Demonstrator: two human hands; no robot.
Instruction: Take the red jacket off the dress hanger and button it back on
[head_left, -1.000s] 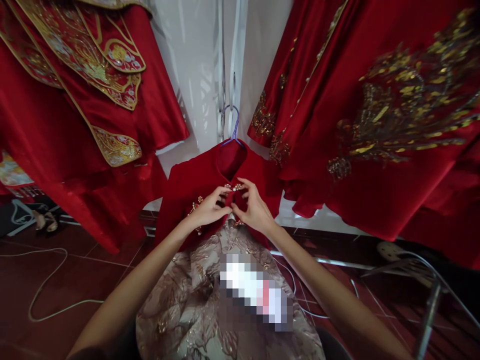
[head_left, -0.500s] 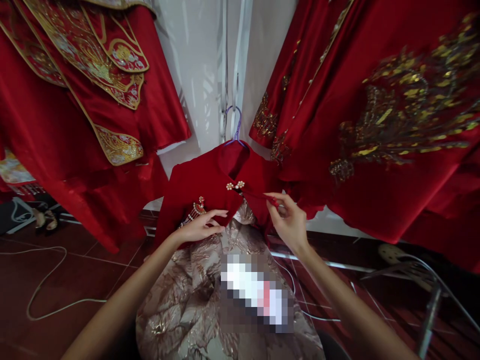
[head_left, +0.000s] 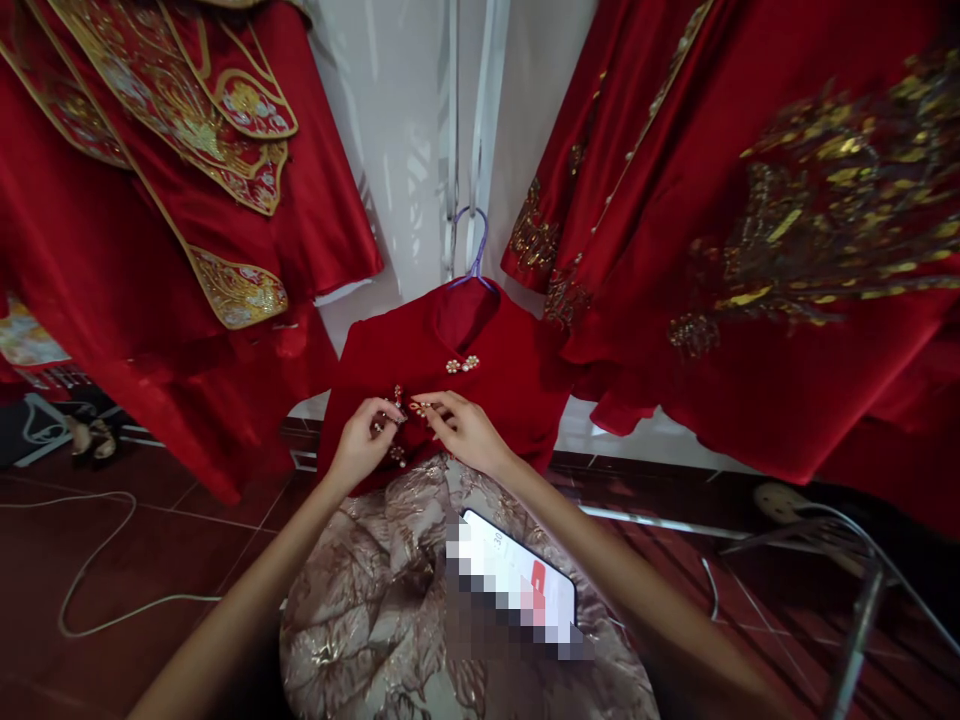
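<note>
A small red garment (head_left: 495,385) hangs on a purple hanger (head_left: 471,250) against the white wall. Its collar is fastened by a pearl clasp (head_left: 461,365). Lower on its front flap sits a second beaded clasp (head_left: 401,408). My left hand (head_left: 365,438) pinches that clasp from the left. My right hand (head_left: 461,430) pinches it from the right, fingertips meeting the left hand's. The lower hem of the garment rests on a beige and gold brocade fabric (head_left: 375,610) spread over my lap.
A phone (head_left: 521,590) lies on the brocade fabric. Large red embroidered robes hang at the left (head_left: 150,200) and right (head_left: 750,230). A white cable (head_left: 97,580) loops on the dark red floor. A metal stand (head_left: 855,620) is at the lower right.
Both hands left the collar clasp, spread apart along the flap, then came together lower down on the second beaded clasp. The flap now lies closed over the front.
</note>
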